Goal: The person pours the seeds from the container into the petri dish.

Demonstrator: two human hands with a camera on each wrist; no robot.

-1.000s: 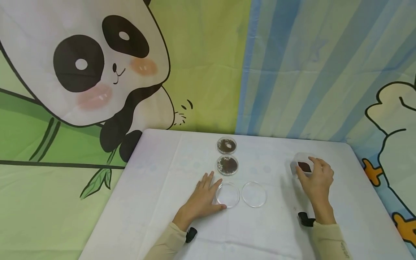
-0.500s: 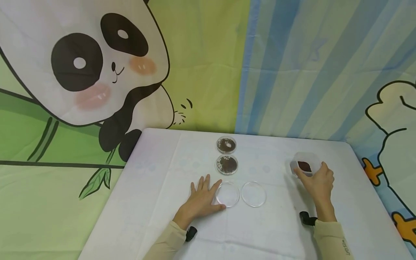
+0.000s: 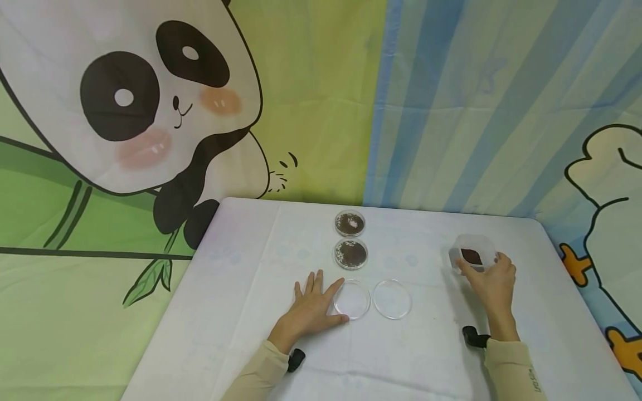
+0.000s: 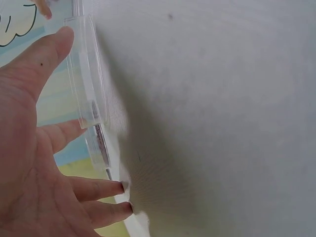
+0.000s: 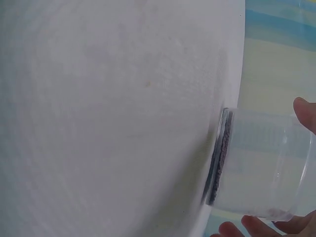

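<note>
My left hand [image 3: 310, 312] spans a clear empty petri dish [image 3: 369, 301], thumb and index finger at opposite sides of its rim. Its other fingers are spread toward the white tabletop. In the left wrist view, the thumb and index finger meet the two ends of this dish [image 4: 89, 74], seen edge-on. A second clear round dish [image 3: 392, 318] lies just to its right. At the table's right side, my right hand [image 3: 492, 287] grips a clear plastic tub [image 3: 463, 243] between thumb and fingers. Dark, soil-like grains [image 5: 222, 158] cover the tub's bottom, which stands at the tabletop.
Two petri dishes filled with dark material and pale specks, a far one [image 3: 349, 224] and a nearer one [image 3: 350, 254], stand in line behind the left dish. A printed panda curtain [image 3: 311, 111] hangs behind the white-covered table [image 3: 401, 362].
The right hand's fingers have come down from the tub's far rim to its near right side. My left hand keeps its place at the dish, its outer fingers spread slightly wider.
</note>
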